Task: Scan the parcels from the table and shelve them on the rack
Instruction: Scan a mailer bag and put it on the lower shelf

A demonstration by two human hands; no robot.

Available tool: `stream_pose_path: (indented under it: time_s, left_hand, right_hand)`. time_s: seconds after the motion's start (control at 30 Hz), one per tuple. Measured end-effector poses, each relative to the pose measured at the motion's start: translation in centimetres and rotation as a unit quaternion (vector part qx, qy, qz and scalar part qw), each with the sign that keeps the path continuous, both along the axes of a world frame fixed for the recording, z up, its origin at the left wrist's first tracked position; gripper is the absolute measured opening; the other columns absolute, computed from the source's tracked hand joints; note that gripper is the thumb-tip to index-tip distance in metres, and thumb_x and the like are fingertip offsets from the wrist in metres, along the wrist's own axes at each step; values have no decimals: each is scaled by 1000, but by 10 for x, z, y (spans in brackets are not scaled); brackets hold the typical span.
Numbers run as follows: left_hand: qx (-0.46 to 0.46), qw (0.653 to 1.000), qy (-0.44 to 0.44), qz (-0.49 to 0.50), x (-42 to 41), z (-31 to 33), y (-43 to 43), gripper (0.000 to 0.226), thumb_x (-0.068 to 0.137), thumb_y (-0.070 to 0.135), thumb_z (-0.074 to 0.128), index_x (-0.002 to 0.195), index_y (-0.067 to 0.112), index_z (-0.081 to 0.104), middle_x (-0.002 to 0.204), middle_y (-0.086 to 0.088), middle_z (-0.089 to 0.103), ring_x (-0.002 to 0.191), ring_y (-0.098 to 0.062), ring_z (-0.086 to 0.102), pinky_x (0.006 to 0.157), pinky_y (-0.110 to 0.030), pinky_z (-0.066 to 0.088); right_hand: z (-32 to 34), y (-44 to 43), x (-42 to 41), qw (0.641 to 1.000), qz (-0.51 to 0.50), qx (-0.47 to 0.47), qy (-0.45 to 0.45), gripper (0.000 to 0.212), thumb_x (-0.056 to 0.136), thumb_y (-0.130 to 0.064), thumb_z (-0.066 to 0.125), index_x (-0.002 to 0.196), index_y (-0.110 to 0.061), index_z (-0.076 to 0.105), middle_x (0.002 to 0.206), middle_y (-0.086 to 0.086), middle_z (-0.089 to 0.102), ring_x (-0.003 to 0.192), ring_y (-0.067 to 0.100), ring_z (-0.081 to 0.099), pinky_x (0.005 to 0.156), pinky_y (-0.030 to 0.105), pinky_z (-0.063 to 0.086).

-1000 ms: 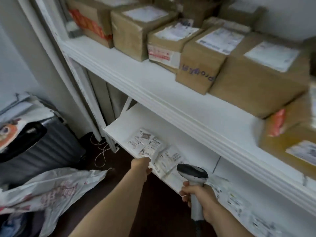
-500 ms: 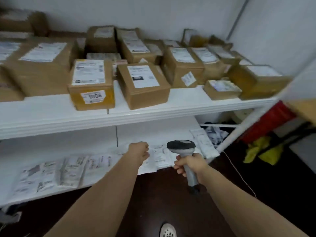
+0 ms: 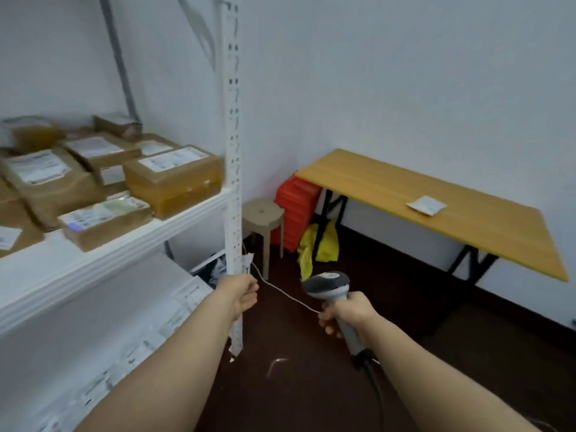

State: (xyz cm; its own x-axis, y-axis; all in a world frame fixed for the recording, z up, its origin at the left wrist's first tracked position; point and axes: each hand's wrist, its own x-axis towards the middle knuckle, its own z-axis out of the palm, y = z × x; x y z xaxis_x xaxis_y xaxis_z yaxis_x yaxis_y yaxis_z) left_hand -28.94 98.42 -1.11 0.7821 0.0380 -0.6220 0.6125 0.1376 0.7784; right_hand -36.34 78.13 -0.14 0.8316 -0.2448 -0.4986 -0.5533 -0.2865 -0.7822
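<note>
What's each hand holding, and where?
Right hand grips the grey handheld barcode scanner by its handle. Left hand is curled at the white rack post; whether it grips it cannot be told.

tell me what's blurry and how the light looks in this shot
Head view: motion blur smears the boxes and the lower-shelf labels; the scanner, table and packet look sharper; the light is soft and even, with no glare.

wooden table (image 3: 389,185) at three o'clock is carrying one white packet (image 3: 426,205); rack shelf (image 3: 124,241) at nine is holding boxes (image 3: 174,179).
</note>
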Motion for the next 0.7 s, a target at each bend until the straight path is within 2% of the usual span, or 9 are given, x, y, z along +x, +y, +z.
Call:
stream_pose_path:
  time_s: [0.07,0.13,0.27,0.5,0.6,0.7]
  left_hand:
    - [3,1000,-8,-30,31,3,-66,11,96,3,50,85,3,55,72,-10,58,72,-20,59,84,-34,51]
    - [2,998,-13,-55,62,3,-135,17,96,4,50,79,4,53,75,-11,59,82,-23,60,89,-37,49]
    - [14,992,-10,-126,109,5,-268,10,94,4,53,85,2,56,78,-11,61,85,-24,60,80,-35,49]
    - [51,972,-29,-229,185,5,-438,11,93,5,55,84,2,59,82,-10,62,91,-24,60,80,-33,51]
    - [83,964,-39,-250,230,-2,-491,8,94,8,55,88,3,60,86,-9,63,86,-21,60,77,-32,51]
    - [102,958,-43,-264,284,-15,-545,12,93,7,56,81,6,58,84,-8,61,75,-16,57,75,-31,51]
  right_hand:
    - [2,-61,16,1000,-27,8,-10,16,78,8,64,66,-2,60,67,16,64,45,19,55,42,25,41]
    - [2,-125,32,998,-60,16,-21,15,78,7,63,68,-3,61,65,13,66,44,16,56,42,23,41]
    - [6,-245,55,991,-128,27,-34,12,79,6,63,75,-5,61,64,8,67,45,14,57,43,23,42]
    - [9,-401,104,963,-254,61,-67,13,77,8,65,84,-2,61,61,11,67,43,17,57,43,24,41]
    - [-1,-447,135,954,-284,67,-69,13,77,9,65,84,-3,62,58,9,68,42,16,57,42,23,41]
    - [-13,-488,175,946,-309,73,-71,14,77,9,65,85,-2,62,59,9,68,44,17,58,42,25,41]
